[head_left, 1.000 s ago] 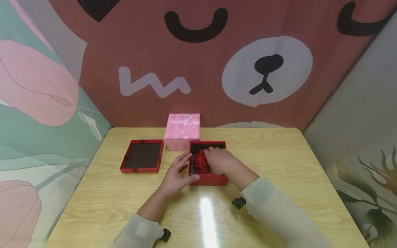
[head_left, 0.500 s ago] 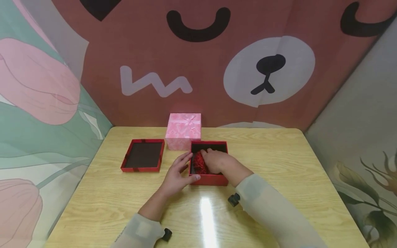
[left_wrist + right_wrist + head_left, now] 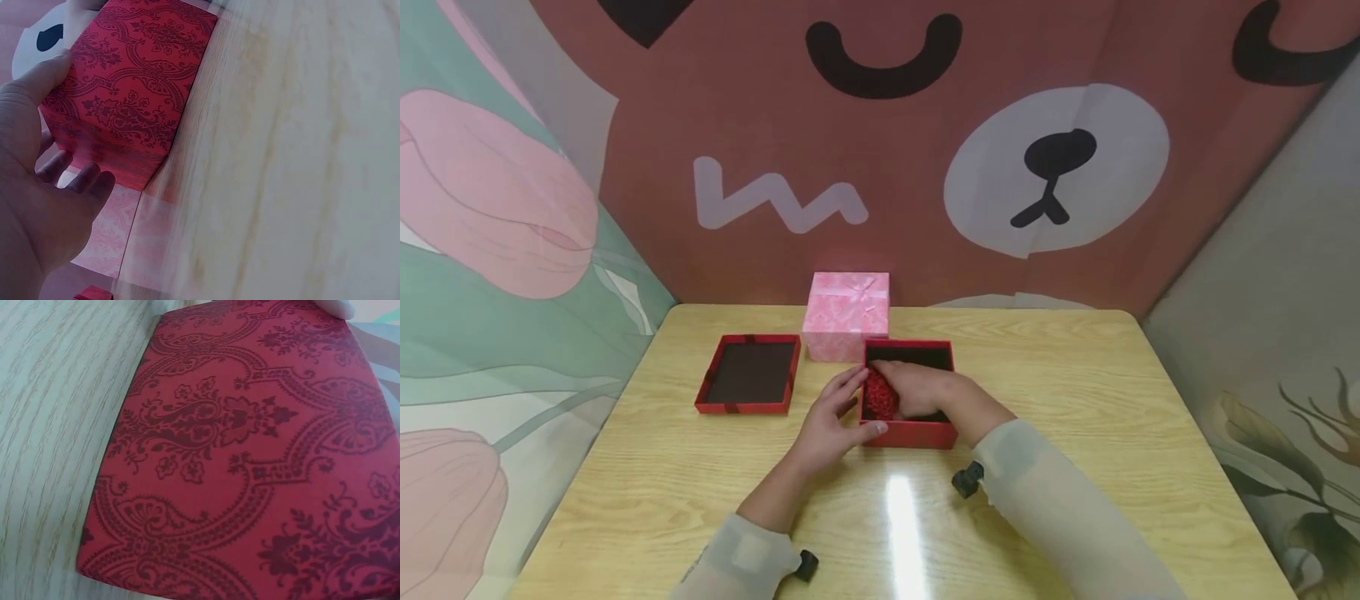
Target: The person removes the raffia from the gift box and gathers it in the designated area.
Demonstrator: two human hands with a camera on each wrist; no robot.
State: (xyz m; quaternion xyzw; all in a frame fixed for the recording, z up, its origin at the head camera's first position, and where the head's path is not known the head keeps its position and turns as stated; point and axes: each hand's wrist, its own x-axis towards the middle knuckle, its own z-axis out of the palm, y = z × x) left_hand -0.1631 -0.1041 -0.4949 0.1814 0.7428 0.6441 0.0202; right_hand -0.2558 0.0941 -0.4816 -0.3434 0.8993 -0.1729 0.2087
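A red box [image 3: 910, 434] with a dark inside stands without its lid near the middle of the table; its patterned outer wall [image 3: 206, 456] fills much of the right wrist view. Inside, at the left wall, lies a clump of red shredded filler [image 3: 881, 395]. My right hand [image 3: 921, 388] reaches into the box against the clump's right and back side, its lower fingers hidden. My left hand [image 3: 825, 425] steadies the box at its front left corner, thumb [image 3: 53, 75] at the front rim and loose, spread fingers beside the left wall.
Left of the box lies its red lid [image 3: 751, 373], dark inside up. A pink gift box [image 3: 847, 312] with a bow stands just behind the red box, near the wall. Small black devices [image 3: 967, 480] sit at both sleeves. The wooden table [image 3: 1075, 367] meets a printed wall cloth at the back.
Inside the box, my right hand has moved left, and the red filler has shifted with it to the left wall. The left hand keeps its place at the corner.
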